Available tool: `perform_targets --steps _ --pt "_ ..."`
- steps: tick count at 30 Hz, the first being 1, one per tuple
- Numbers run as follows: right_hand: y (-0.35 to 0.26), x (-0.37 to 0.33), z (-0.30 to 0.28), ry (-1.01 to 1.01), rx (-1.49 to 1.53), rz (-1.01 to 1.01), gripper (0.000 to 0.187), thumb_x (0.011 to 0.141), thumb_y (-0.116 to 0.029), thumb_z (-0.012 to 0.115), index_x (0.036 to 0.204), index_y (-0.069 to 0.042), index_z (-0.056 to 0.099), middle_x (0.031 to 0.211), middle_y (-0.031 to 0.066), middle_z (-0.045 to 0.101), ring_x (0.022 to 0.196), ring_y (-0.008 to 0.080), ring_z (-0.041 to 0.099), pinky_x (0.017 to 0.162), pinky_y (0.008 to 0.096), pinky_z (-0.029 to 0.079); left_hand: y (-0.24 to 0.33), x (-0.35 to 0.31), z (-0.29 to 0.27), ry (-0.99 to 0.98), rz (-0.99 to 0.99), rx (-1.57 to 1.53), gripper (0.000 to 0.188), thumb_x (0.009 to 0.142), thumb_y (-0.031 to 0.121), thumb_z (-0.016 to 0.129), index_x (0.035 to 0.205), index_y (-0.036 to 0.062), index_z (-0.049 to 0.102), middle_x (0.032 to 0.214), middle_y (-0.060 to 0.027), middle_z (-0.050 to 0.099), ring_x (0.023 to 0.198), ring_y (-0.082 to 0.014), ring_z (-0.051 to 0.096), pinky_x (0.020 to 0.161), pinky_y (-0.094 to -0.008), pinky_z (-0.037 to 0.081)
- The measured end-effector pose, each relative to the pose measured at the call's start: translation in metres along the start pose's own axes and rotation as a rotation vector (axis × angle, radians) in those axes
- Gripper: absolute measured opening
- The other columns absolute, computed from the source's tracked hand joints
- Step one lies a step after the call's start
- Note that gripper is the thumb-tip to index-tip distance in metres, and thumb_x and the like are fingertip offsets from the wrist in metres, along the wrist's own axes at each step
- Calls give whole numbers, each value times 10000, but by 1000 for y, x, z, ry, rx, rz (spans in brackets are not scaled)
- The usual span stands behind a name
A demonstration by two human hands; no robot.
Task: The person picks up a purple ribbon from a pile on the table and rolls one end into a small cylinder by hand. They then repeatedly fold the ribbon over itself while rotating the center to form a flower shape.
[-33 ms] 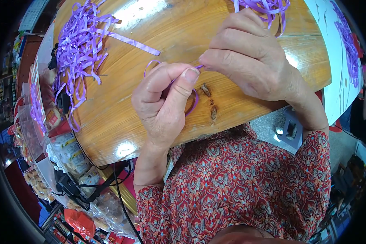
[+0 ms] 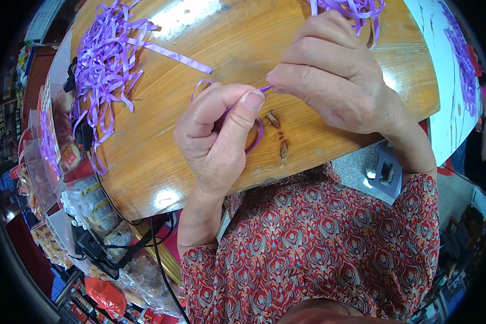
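Observation:
A narrow purple ribbon [image 2: 265,88] runs between my two hands above the wooden table. My left hand [image 2: 217,137] pinches it between thumb and forefinger, and a loop of the ribbon hangs below that thumb. My right hand [image 2: 335,75] is closed, gripping the ribbon's other part at its fingertips a short way to the right. Between the hands only a short stretch of the ribbon shows; the rest is partly hidden by the fingers. A heap of purple ribbons [image 2: 105,59] lies at the far left, one strip reaching toward my left hand.
Another bunch of purple ribbons [image 2: 359,9] lies beyond my right hand. The wooden table [image 2: 146,156] has a curved edge near me. More ribbons lie on a white surface [image 2: 434,59] at the right. Bagged packages [image 2: 94,202] and black cables [image 2: 155,243] crowd the left side.
My right hand has shifted very slightly to the right, and a little more ribbon shows between the hands. My left hand is nearly still.

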State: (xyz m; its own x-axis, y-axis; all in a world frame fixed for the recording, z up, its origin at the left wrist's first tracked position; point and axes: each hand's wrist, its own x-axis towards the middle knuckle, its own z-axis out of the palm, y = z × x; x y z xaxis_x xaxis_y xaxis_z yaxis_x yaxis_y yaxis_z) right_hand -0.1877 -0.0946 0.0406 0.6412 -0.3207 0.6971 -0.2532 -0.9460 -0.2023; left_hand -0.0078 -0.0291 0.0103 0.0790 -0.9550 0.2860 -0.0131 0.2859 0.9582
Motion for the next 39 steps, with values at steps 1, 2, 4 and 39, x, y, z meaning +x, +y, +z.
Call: perform_targets --steps 1,2,4,39 --pt "-1 4 -4 -4 1 -6 234 628 -93 697 834 -2 634 750 72 555 679 211 525 584 307 372 1 0 -1 5 -1 3 40 800 11 644 834 -11 642 665 14 542 599 -55 416 544 -202 324" --pt "-2 9 -12 -4 6 -10 234 628 -93 697 834 -2 634 750 72 555 679 211 525 584 307 372 1 0 -2 2 38 2 37 798 5 643 832 -12 641 667 15 537 599 -53 411 540 -200 323" --pt "-3 10 -30 -139 36 50 157 809 -59 586 949 -2 628 721 111 574 643 222 560 580 268 418 1 0 -2 -8 75 -6 35 797 -1 641 829 -13 640 668 15 533 598 -51 407 537 -199 321" --pt "66 -54 -47 593 748 576 231 932 -63 452 1090 70 554 1081 142 582 997 161 560 921 252 433 23 2 -56 -134 -238 51 218 774 -17 648 987 -34 610 830 -32 603 728 -66 553 655 -185 437"
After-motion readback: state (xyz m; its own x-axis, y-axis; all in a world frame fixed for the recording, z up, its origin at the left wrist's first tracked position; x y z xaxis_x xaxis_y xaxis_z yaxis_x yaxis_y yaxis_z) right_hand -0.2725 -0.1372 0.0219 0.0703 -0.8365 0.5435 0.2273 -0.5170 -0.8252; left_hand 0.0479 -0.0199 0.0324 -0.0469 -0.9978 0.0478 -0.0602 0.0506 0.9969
